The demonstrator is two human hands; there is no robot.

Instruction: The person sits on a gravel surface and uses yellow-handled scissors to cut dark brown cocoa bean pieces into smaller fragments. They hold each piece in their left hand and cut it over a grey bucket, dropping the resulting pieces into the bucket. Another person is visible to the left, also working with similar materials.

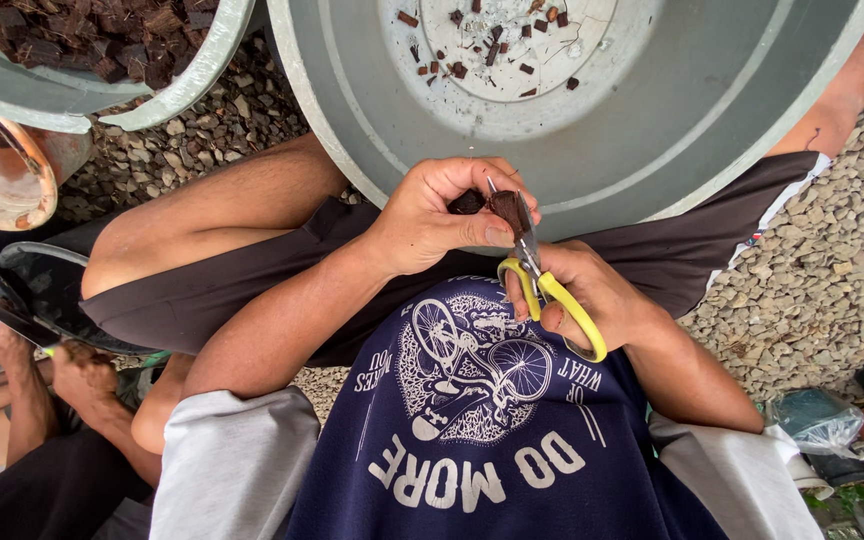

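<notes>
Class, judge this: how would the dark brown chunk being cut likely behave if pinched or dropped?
The dark chunk probably feels light, since the left hand pinches it easily. It looks stiff and fibrous, not floppy. Its angular cut pieces lie scattered in the grey tub, so rolling seems unlikely.

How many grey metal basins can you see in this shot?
2. One large grey basin sits between the person's knees, just beyond the hands, with a few brown pieces in its bottom. A second basin, cut off at the top left, is full of brown pieces. More may lie out of frame.
</notes>
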